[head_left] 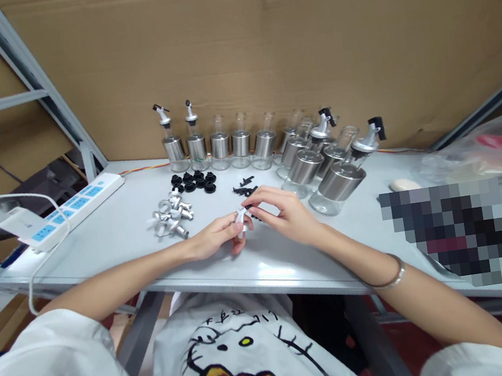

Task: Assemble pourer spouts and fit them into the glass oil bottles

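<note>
Near the table's front edge my left hand [220, 234] is closed around a silver-grey pourer spout [241, 215]. My right hand [285, 211] pinches a small black flap [247, 208] at the top of that spout; whether the two are joined I cannot tell. Just behind my fingers lie several loose black flaps [246, 182]. Left of them is a pile of silver-grey spouts [173, 214], with several black stoppers [189, 185] behind it. Glass bottles with steel sleeves [264, 142] stand in a row at the back, some topped with complete pourers [190, 112].
A white power strip [76, 206] with a plugged-in charger [17, 222] lies at the left. More bottles [337, 188] stand at the right, near a white oval object [404, 184], a blurred-out dark item [454, 234] and a clear plastic bag [492, 145]. Cardboard [221, 43] lines the back.
</note>
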Motion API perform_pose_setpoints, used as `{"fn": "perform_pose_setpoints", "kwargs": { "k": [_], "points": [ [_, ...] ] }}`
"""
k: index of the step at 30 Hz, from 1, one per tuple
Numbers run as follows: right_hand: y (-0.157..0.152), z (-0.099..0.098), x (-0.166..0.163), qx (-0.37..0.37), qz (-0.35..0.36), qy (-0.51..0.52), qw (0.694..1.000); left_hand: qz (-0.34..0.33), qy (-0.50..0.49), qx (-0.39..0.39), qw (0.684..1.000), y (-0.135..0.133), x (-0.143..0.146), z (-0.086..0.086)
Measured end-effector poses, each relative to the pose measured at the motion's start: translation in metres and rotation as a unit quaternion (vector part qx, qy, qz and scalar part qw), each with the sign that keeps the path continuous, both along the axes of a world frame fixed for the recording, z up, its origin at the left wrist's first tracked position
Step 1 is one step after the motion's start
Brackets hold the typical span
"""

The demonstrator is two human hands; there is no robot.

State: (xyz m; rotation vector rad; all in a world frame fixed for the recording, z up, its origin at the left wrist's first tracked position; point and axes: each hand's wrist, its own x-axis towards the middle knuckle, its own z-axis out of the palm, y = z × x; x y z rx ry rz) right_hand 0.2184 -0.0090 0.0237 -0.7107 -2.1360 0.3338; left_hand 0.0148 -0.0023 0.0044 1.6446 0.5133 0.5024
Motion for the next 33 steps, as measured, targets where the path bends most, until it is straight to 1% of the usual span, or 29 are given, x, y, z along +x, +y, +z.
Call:
{"fn": "perform_pose_setpoints", "kwargs": {
  "k": [6,15,23,33],
  "points": [
    [0.0001,-0.0002,0.0003,-0.002,-0.006,-0.01,1.0,0.0,0.004,-0.001,1.0,-0.0013,0.0003,0.0018],
    [0.0011,-0.0002,0.0002,0.0,0.003,-0.02,1.0,-0.003,0.0,-0.008,1.0,-0.0007,-0.0001,0.0007],
    [0.0015,-0.0021,-0.0004,-0.002,0.016,-0.026,1.0,-0.016,0.002,0.01,1.0,-0.0001,-0.0003,-0.0005],
    [0.0027,-0.0017,0.0006,0.02,0.018,-0.041,0.999,-0.032,0.015,0.02,0.999,0.0001,-0.0008,-0.0004]
  ]
}}
